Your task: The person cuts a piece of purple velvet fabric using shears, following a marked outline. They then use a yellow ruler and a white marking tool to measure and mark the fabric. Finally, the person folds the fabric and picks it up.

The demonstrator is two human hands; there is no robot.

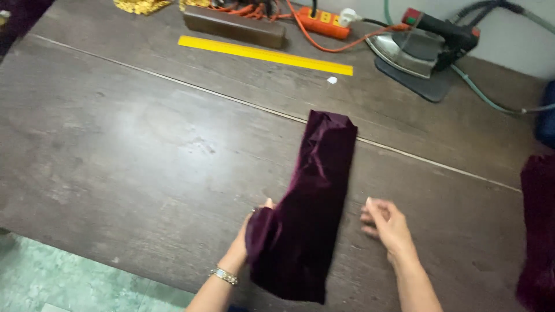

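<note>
On the dark wooden desk [144,150], the left hand [254,222] pinches the near-left edge of the long dark-purple velvet cloth strip [309,214], whose long axis runs away from the person, while the right hand [386,225], loosely open and empty, hovers just right of it.

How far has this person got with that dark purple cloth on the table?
Done: the purple velvet strip lies lengthwise on the wooden table. In hand: the left hand grips its near left edge, which is bunched; the right hand rests empty beside it. Left: the iron and yellow ruler sit untouched.
</note>
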